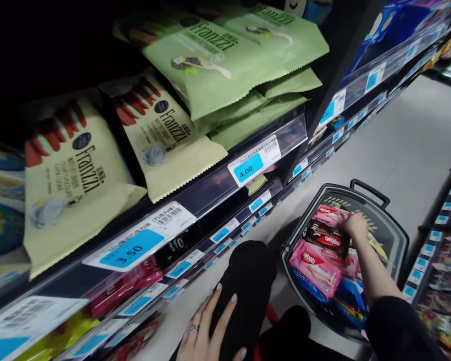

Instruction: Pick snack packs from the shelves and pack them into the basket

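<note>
My left hand (pixel 207 328) lies flat on my black-trousered knee (pixel 250 271), its fingers spread and holding nothing; a ring shows on one finger. My right hand (pixel 356 228) reaches down into a grey-black shopping basket (pixel 401 245) on the floor. Its fingers are closed at the right end of a pink Nabati packet (pixel 329 214), though the fingertips are partly hidden. Just below that lie a dark brown Nabati packet (pixel 327 239) and another pink packet (pixel 315 268). Blue packets (pixel 348 296) sit lower in the basket, and yellowish ones show beside my right wrist.
At left, a shelf holds cream Franzzi bags (pixel 73 185) and stacked green Franzzi bags (pixel 233 60). Price tags (pixel 253 165) line its edge. Lower shelves carry more packets. Another shelf of packaged goods (pixel 445 281) runs along the right. Pale floor (pixel 417 135) stretches ahead between them.
</note>
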`<state>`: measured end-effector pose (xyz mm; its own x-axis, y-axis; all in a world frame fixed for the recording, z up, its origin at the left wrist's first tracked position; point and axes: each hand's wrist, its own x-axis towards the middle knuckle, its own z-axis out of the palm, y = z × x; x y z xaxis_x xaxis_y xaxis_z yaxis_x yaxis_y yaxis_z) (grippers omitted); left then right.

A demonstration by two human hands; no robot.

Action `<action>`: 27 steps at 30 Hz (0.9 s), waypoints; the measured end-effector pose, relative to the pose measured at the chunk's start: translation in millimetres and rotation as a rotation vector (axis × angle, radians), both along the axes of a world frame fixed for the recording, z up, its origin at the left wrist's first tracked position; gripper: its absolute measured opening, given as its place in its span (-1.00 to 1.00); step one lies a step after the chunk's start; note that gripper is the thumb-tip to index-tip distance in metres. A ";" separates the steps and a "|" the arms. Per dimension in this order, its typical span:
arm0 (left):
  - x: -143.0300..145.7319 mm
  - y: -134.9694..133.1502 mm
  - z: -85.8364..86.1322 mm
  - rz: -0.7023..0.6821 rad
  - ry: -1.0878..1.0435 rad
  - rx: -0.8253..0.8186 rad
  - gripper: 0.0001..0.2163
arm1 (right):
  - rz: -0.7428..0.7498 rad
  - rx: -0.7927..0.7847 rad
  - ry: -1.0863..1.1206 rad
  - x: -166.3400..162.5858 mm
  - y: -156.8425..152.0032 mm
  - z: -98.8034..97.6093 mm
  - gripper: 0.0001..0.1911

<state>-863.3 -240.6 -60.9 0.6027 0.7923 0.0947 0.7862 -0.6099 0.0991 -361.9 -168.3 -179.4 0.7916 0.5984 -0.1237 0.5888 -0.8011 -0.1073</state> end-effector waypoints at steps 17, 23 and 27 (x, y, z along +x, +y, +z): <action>4.4 -13.2 5.0 0.063 -0.024 -0.095 -0.39 | 0.833 -0.230 -0.146 -142.0 -123.0 36.7 -0.10; 2.1 -12.1 1.4 0.041 -0.025 -0.040 -0.36 | 0.573 -0.165 -0.057 -21.2 -52.1 68.1 -0.11; 1.4 -9.2 -2.5 0.011 -0.018 0.005 -0.34 | 0.403 -0.246 0.074 31.7 1.8 43.8 -0.15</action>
<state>-862.0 -249.8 -63.4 0.5922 0.7984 0.1090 0.7911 -0.6018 0.1101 -330.2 -166.5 -135.6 0.4861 0.8019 -0.3474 0.8557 -0.5174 0.0030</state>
